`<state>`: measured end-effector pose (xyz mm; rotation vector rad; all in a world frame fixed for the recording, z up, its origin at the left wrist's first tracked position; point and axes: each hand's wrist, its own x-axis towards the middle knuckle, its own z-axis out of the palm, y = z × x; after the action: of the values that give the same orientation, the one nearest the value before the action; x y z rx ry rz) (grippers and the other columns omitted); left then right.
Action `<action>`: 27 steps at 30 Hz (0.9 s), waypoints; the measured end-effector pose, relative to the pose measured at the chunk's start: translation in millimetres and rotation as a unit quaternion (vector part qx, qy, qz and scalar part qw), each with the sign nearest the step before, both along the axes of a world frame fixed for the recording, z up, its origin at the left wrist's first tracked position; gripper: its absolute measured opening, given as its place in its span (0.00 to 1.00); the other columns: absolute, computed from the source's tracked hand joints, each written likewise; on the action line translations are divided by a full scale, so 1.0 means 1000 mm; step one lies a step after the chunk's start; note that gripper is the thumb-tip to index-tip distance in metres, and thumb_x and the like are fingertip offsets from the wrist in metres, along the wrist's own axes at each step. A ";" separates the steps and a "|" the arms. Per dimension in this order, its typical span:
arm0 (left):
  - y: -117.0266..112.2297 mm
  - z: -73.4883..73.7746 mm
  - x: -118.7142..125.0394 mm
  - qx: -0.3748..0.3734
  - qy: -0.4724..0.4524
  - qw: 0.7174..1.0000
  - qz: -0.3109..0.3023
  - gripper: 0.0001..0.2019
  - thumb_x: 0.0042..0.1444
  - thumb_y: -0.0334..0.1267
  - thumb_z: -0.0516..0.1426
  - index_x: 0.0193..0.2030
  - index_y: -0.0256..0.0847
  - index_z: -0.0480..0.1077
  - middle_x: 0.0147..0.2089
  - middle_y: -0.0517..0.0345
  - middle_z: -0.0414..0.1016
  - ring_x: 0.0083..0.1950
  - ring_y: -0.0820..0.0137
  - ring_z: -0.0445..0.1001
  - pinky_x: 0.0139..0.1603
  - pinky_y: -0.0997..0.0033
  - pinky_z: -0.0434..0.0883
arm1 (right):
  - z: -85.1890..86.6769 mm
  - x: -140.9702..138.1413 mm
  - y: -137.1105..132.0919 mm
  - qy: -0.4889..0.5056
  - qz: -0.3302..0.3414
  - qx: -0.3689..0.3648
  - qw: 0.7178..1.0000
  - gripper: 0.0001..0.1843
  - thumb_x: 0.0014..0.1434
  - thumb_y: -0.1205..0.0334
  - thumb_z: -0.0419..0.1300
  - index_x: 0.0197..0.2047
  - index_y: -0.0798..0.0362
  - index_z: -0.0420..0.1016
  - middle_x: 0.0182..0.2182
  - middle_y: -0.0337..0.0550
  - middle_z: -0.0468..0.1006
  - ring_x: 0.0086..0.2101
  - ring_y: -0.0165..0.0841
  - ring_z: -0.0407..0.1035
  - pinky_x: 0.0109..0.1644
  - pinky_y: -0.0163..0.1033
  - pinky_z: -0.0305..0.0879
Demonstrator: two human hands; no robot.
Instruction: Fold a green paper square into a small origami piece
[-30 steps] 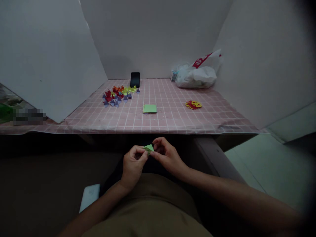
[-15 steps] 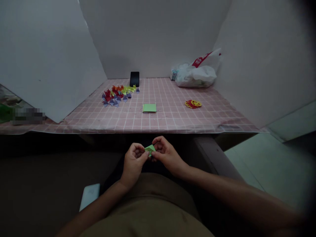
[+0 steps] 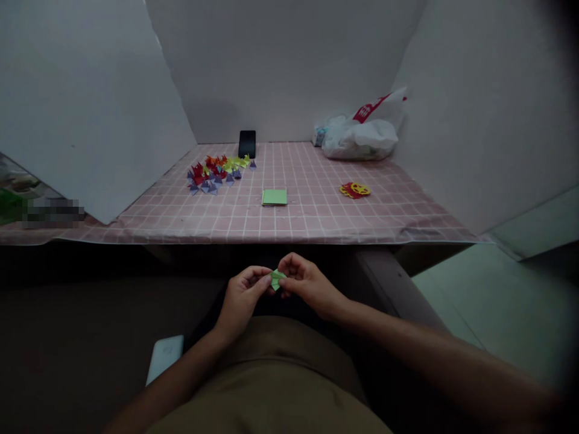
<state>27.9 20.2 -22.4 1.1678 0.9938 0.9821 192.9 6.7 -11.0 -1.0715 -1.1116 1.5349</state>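
A small folded piece of green paper (image 3: pixel 277 279) is held between both hands above my lap, just in front of the table edge. My left hand (image 3: pixel 246 295) pinches its left side with the thumb on top. On the right side, the thumb and fingers of my right hand (image 3: pixel 307 283) grip it too. Parts of the paper are hidden by the fingertips. Beyond the hands, a stack of green square paper (image 3: pixel 274 197) lies on the table. Several small folded paper pieces (image 3: pixel 212 175) in red, orange, yellow and purple are grouped at the left.
A pink checked cloth (image 3: pixel 312 223) covers the table. A black phone (image 3: pixel 247 144) leans at the back. Red and yellow cut-out shapes (image 3: pixel 355 190) lie at the right, and a white plastic bag (image 3: pixel 359 138) sits behind them. A pale device (image 3: pixel 165 358) rests beside my left forearm.
The green paper looks smaller and more compact between my fingers. My left hand has shifted slightly, its fingers now straighter along the paper's upper left edge.
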 end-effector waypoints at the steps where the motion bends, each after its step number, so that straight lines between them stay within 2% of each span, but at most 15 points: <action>1: 0.000 0.001 0.000 -0.001 0.002 1.000 0.003 0.07 0.50 0.37 0.64 0.35 0.36 0.75 0.30 0.60 0.78 0.29 0.74 0.74 0.33 0.76 0.71 | -0.001 0.000 0.000 -0.007 0.003 0.001 1.000 0.11 0.50 0.65 0.65 0.33 0.53 0.65 0.25 0.32 0.69 0.24 0.25 0.67 0.28 0.32 0.63; 5: 0.000 -0.001 0.002 -0.005 0.004 1.000 0.016 0.07 0.49 0.37 0.64 0.32 0.36 0.75 0.28 0.61 0.77 0.28 0.74 0.74 0.32 0.75 0.71 | -0.005 0.002 0.001 -0.045 0.009 0.020 0.999 0.07 0.51 0.65 0.64 0.31 0.54 0.68 0.24 0.33 0.69 0.25 0.25 0.65 0.29 0.33 0.62; 10: 0.000 -0.005 0.002 -0.021 -0.021 0.999 0.014 0.07 0.49 0.37 0.64 0.34 0.37 0.75 0.30 0.60 0.78 0.30 0.73 0.75 0.35 0.75 0.72 | -0.006 0.003 0.002 -0.079 0.004 0.046 0.996 0.05 0.50 0.64 0.63 0.31 0.54 0.69 0.24 0.33 0.69 0.24 0.26 0.64 0.29 0.33 0.60; 18: -0.002 -0.003 0.000 -0.002 -0.040 0.998 -0.039 0.10 0.48 0.34 0.65 0.39 0.38 0.76 0.36 0.57 0.80 0.37 0.70 0.77 0.42 0.71 0.72 | 0.000 0.004 0.002 -0.005 -0.008 -0.016 1.000 0.06 0.48 0.66 0.64 0.30 0.55 0.70 0.24 0.33 0.71 0.22 0.25 0.65 0.28 0.33 0.62; 27: -0.002 -0.007 0.001 0.036 -0.007 0.999 -0.031 0.09 0.49 0.36 0.64 0.38 0.38 0.75 0.35 0.56 0.79 0.35 0.70 0.76 0.39 0.71 0.72 | 0.002 0.004 0.001 0.002 0.001 -0.036 0.999 0.07 0.46 0.67 0.65 0.29 0.56 0.70 0.24 0.33 0.72 0.22 0.24 0.66 0.28 0.32 0.62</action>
<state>28.9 17.7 -29.7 1.2420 0.9129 0.9815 197.1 8.0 -8.6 -1.1154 -1.0609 1.5890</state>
